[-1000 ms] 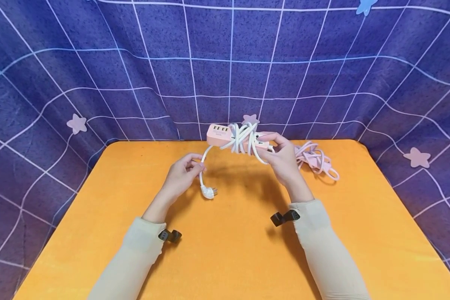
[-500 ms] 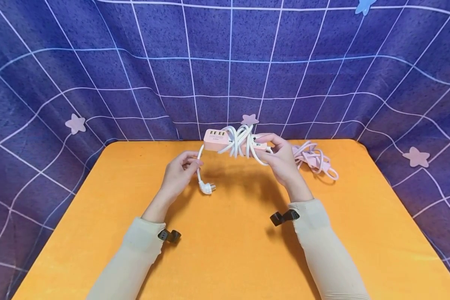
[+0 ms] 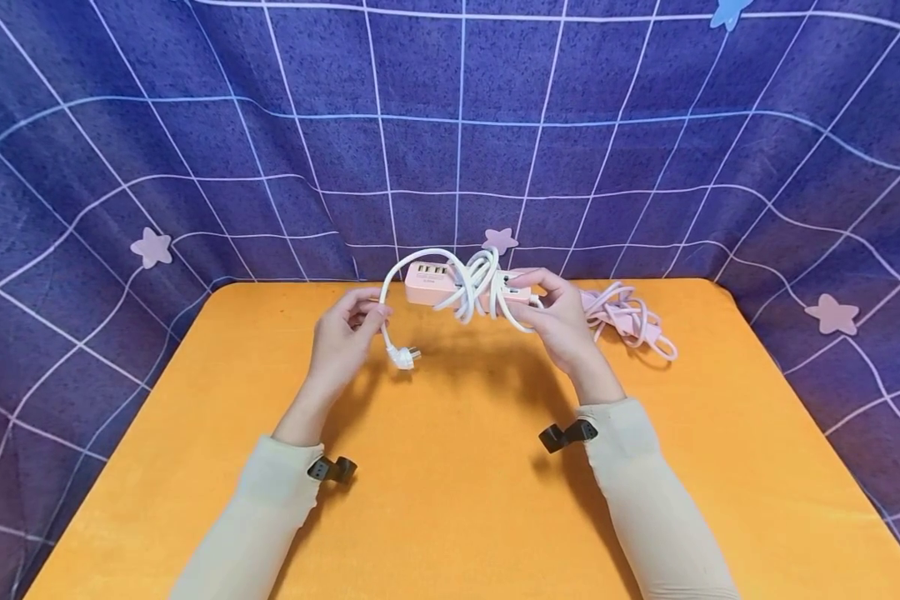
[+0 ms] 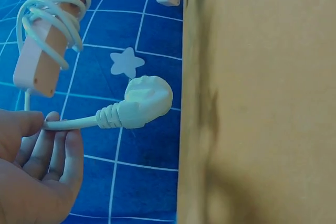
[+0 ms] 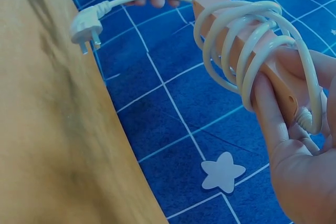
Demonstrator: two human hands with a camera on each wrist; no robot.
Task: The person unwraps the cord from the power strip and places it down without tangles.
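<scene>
Cord of smooth white plastic (image 3: 467, 287) is looping around the middle of a pale pink, box-shaped plastic power strip (image 3: 427, 291), and I am judging the step in hand to be working these wraps, though I cannot tell winding from unwinding. The left hand (image 3: 340, 333) is pinching the free stretch between thumb and fingers, and a chunky white plug with metal prongs (image 3: 402, 358) is dangling just below that pinch. The right hand (image 3: 562, 321) is gripping the strip's nearer end, holding it above the orange cloth-covered table (image 3: 450, 483). Beyond that grip, a tangled pink cord bundle (image 3: 622, 317) is lying. For good work, I am favouring a steady right grip, a wide arc leading one turn at a time, and a plug swinging clear of the loops.
</scene>
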